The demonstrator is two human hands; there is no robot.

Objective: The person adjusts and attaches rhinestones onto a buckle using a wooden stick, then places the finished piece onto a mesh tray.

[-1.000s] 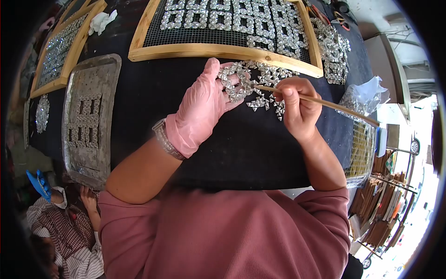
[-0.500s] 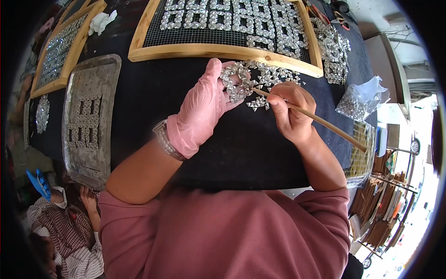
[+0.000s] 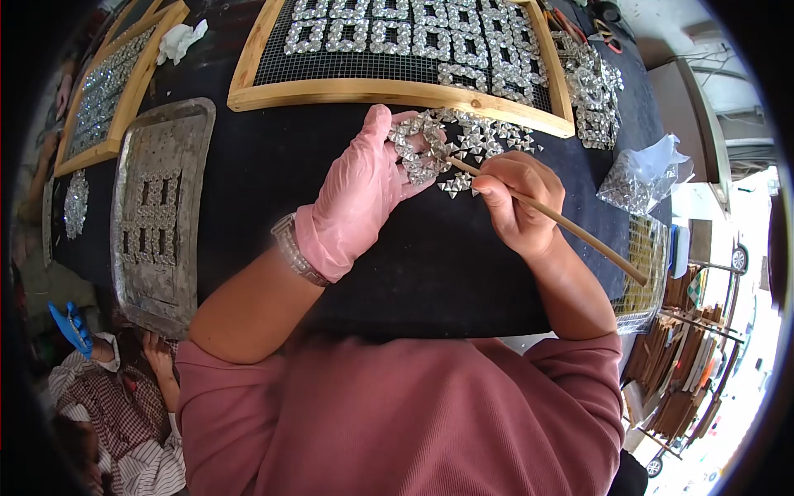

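My left hand (image 3: 356, 198), in a pink glove, is closed around a square, open-centred piece set with clear faceted stones (image 3: 420, 153). Between the thumb and fingers of my bare right hand (image 3: 523, 202) is a slender wooden stick (image 3: 591, 240). Its tip meets the piece's right side; what is on the tip is too small to tell. Loose pyramid-shaped silvery stones (image 3: 480, 136) lie scattered just beyond both hands on the black tabletop (image 3: 397, 264).
A wood-framed mesh screen (image 3: 356, 89) bearing rows of similar pieces lies ahead. To the left are a metal tray (image 3: 157, 293) with more pieces and another framed screen (image 3: 124, 124). A plastic bag (image 3: 649, 175) sits at right. Another person's blue-gloved hand (image 3: 73, 331) shows lower left.
The stick's rear end has dipped slightly down and left as my right hand shifted a little. The piece in my left hand has turned slightly.
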